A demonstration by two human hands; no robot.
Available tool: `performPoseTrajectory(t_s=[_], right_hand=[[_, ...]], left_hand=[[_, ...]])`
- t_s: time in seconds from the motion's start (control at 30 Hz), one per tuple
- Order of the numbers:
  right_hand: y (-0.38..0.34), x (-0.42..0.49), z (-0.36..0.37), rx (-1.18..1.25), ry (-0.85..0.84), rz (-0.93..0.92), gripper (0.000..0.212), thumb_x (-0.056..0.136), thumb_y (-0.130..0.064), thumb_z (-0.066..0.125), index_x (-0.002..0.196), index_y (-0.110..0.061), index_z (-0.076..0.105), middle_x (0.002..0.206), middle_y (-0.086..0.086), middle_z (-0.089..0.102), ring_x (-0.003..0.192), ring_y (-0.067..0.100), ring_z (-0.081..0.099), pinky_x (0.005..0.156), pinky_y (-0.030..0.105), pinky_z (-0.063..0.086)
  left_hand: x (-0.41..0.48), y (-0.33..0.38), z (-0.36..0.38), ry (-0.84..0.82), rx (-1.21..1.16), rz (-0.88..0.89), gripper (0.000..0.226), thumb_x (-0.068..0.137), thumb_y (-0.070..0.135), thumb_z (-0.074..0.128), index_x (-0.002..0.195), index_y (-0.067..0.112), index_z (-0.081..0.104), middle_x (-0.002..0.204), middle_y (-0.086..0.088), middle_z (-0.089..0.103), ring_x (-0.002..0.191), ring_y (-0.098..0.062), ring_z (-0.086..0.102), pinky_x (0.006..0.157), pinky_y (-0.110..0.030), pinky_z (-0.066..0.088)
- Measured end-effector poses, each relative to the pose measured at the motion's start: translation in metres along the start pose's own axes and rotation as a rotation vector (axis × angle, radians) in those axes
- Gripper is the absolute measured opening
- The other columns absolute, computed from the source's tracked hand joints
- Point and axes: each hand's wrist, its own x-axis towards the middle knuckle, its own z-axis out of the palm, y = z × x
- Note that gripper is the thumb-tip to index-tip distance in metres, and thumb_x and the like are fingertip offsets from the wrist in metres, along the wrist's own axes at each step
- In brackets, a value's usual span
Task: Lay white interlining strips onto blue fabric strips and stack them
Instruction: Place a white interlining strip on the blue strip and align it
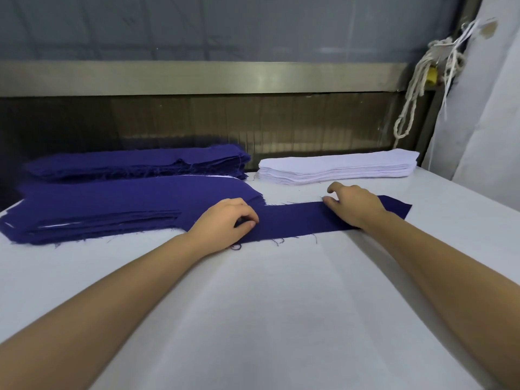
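Observation:
A single blue fabric strip lies flat across the middle of the white table. My left hand rests on its left end with fingers curled, pinching the cloth. On the strip's right part lies my right hand, its fingers bent and touching the far edge. A stack of white interlining strips sits behind at the right. At the left a near stack of blue strips shows white layers between the blue ones. Behind it sits a second blue pile.
A metal rail and a dark panel run along the table's far edge. White cords hang at the back right beside a pale sheet. Bare table surface stretches in front of the strip.

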Motion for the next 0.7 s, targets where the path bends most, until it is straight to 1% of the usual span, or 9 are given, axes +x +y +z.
performPoseTrajectory(t_s=[0.07, 0.13, 0.2, 0.27, 0.37, 0.47, 0.53, 0.6, 0.7], right_hand=[[-0.008, 0.008, -0.001, -0.035, 0.029, 0.003, 0.036, 0.097, -0.029, 0.04, 0.131, -0.017, 0.044, 0.115, 0.011, 0.06, 0.102, 0.033, 0.055, 0.07, 0.033, 0.036], [-0.02, 0.018, -0.001, -0.038, 0.064, -0.022, 0.036, 0.095, -0.022, 0.043, 0.131, -0.016, 0.045, 0.118, 0.012, 0.058, 0.103, 0.033, 0.055, 0.072, 0.034, 0.04], [-0.032, 0.031, 0.0, -0.014, 0.109, -0.058, 0.038, 0.094, -0.017, 0.043, 0.132, -0.015, 0.047, 0.122, 0.011, 0.054, 0.11, 0.032, 0.052, 0.079, 0.036, 0.042], [-0.045, 0.046, 0.0, -0.023, 0.144, -0.096, 0.039, 0.096, -0.016, 0.042, 0.134, -0.014, 0.049, 0.125, 0.011, 0.049, 0.116, 0.03, 0.046, 0.08, 0.035, 0.041], [-0.06, 0.066, 0.003, -0.076, 0.16, -0.129, 0.036, 0.097, -0.018, 0.041, 0.13, -0.012, 0.054, 0.124, 0.011, 0.045, 0.116, 0.028, 0.042, 0.085, 0.036, 0.04], [-0.066, 0.08, 0.01, -0.128, 0.154, -0.147, 0.033, 0.097, -0.021, 0.041, 0.123, -0.012, 0.059, 0.123, 0.009, 0.045, 0.113, 0.028, 0.04, 0.093, 0.036, 0.036], [-0.066, 0.087, 0.015, -0.157, 0.164, -0.156, 0.029, 0.096, -0.017, 0.041, 0.115, -0.011, 0.062, 0.12, 0.008, 0.047, 0.111, 0.027, 0.041, 0.09, 0.034, 0.034], [-0.064, 0.092, 0.017, -0.159, 0.2, -0.159, 0.025, 0.093, -0.007, 0.043, 0.105, -0.009, 0.064, 0.113, 0.007, 0.052, 0.102, 0.026, 0.043, 0.082, 0.031, 0.032], [-0.062, 0.096, 0.016, -0.132, 0.268, -0.143, 0.019, 0.088, 0.001, 0.045, 0.09, -0.008, 0.061, 0.099, 0.007, 0.056, 0.089, 0.025, 0.042, 0.072, 0.028, 0.026]], left_hand=[[0.009, -0.001, 0.0, -0.017, 0.036, 0.004, 0.017, 0.093, 0.025, 0.055, 0.105, 0.026, 0.067, 0.104, 0.012, 0.059, 0.09, -0.003, 0.043, 0.081, -0.024, 0.042], [0.021, -0.001, 0.001, 0.011, 0.035, -0.002, 0.017, 0.093, 0.024, 0.055, 0.104, 0.025, 0.067, 0.1, 0.012, 0.058, 0.086, -0.003, 0.042, 0.08, -0.027, 0.044], [0.036, 0.001, 0.001, 0.092, -0.003, -0.019, 0.015, 0.092, 0.022, 0.055, 0.1, 0.024, 0.068, 0.088, 0.017, 0.053, 0.077, -0.002, 0.042, 0.075, -0.027, 0.042], [0.051, 0.003, 0.003, 0.183, -0.054, -0.075, 0.013, 0.091, 0.021, 0.056, 0.095, 0.025, 0.067, 0.079, 0.02, 0.048, 0.071, 0.001, 0.044, 0.069, -0.025, 0.038], [0.071, 0.005, 0.006, 0.274, -0.17, -0.168, 0.013, 0.089, 0.018, 0.056, 0.091, 0.023, 0.067, 0.079, 0.016, 0.051, 0.071, -0.004, 0.048, 0.069, -0.026, 0.041], [0.086, 0.004, 0.01, 0.306, -0.252, -0.228, 0.014, 0.089, 0.015, 0.056, 0.093, 0.021, 0.068, 0.085, 0.014, 0.054, 0.071, -0.004, 0.048, 0.069, -0.024, 0.041], [0.093, 0.002, 0.012, 0.319, -0.296, -0.253, 0.015, 0.089, 0.014, 0.056, 0.094, 0.019, 0.068, 0.083, 0.015, 0.055, 0.067, -0.002, 0.047, 0.068, -0.022, 0.039], [0.099, 0.0, 0.013, 0.352, -0.364, -0.282, 0.015, 0.089, 0.011, 0.056, 0.093, 0.019, 0.068, 0.079, 0.017, 0.054, 0.066, -0.001, 0.047, 0.067, -0.017, 0.038], [0.102, -0.003, 0.012, 0.392, -0.465, -0.313, 0.016, 0.089, 0.007, 0.056, 0.094, 0.018, 0.068, 0.079, 0.018, 0.055, 0.067, -0.001, 0.049, 0.065, -0.008, 0.039]])
